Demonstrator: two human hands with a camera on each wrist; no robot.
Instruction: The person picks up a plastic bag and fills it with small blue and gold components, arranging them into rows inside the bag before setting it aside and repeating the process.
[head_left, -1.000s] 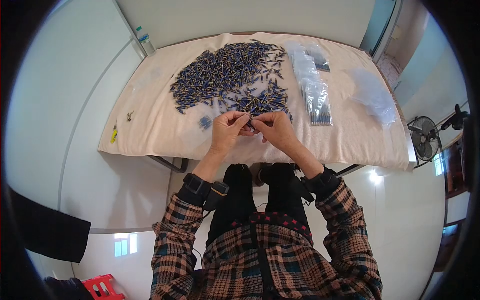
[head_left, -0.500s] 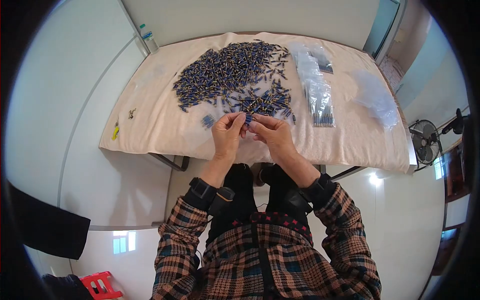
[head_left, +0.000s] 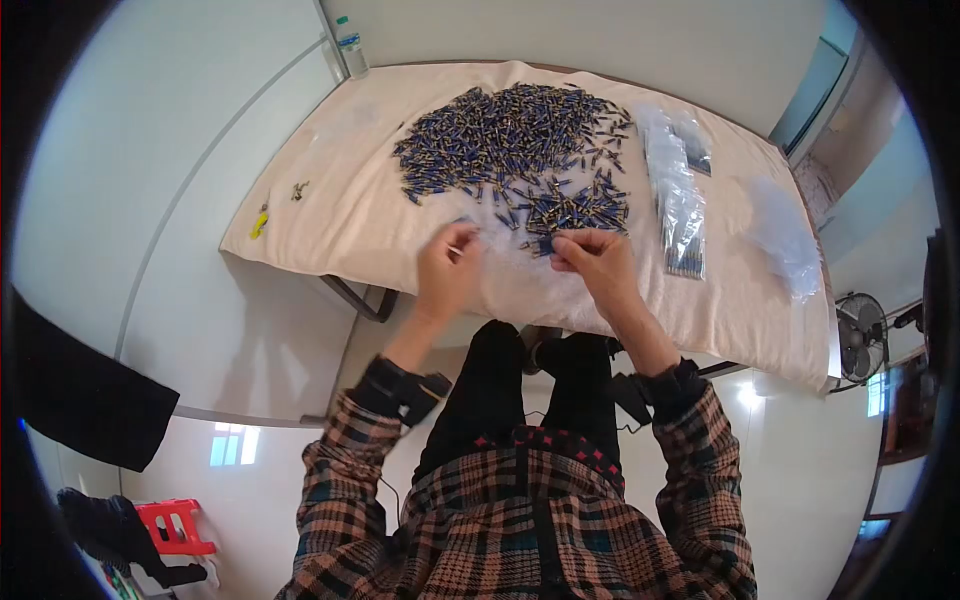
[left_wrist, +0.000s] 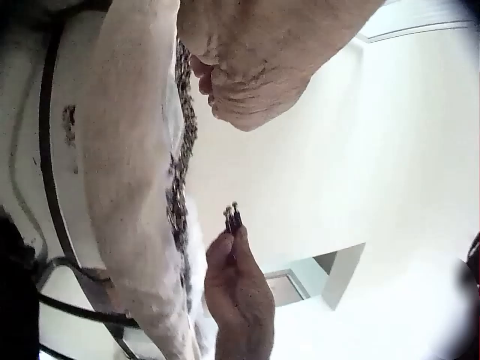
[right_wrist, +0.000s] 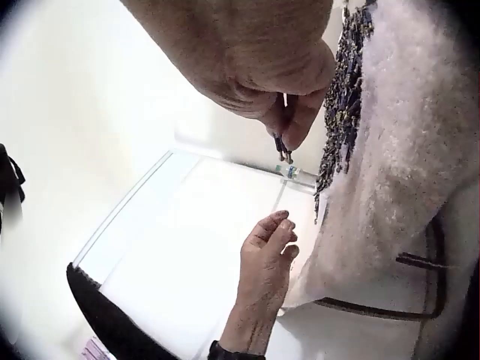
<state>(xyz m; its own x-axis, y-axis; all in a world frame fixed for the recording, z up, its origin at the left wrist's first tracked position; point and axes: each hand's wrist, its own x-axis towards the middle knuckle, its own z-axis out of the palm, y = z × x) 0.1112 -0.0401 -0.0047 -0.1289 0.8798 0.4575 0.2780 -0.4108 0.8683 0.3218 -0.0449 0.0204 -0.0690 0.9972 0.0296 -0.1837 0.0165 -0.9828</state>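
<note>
My right hand (head_left: 603, 268) pinches a few small dark-blue pieces with brass-coloured ends (left_wrist: 234, 216) between thumb and fingertips, their tips pointing out past the fingers. It is close to the near edge of a small heap (head_left: 575, 207) of the same pieces. My left hand (head_left: 447, 270), blurred in the head view, is apart from the right over the front of the table. Its fingers are loosely curled in the right wrist view, with nothing visible in them. Just beyond its fingertips lies clear plastic (head_left: 490, 240) with a bit of blue, partly covered by the hand.
A large pile of blue pieces (head_left: 500, 140) covers the cloth-covered table (head_left: 330, 200) behind. Filled clear bags (head_left: 682, 225) lie to its right, with loose clear bags (head_left: 785, 240) farther right. A bottle (head_left: 351, 48) stands at the back left; a yellow item (head_left: 260, 223) lies at the left.
My hands were together over the small pieces and have parted. The left has drawn away leftward, towards the clear plastic; the right keeps the pieces. The head view has shifted.
</note>
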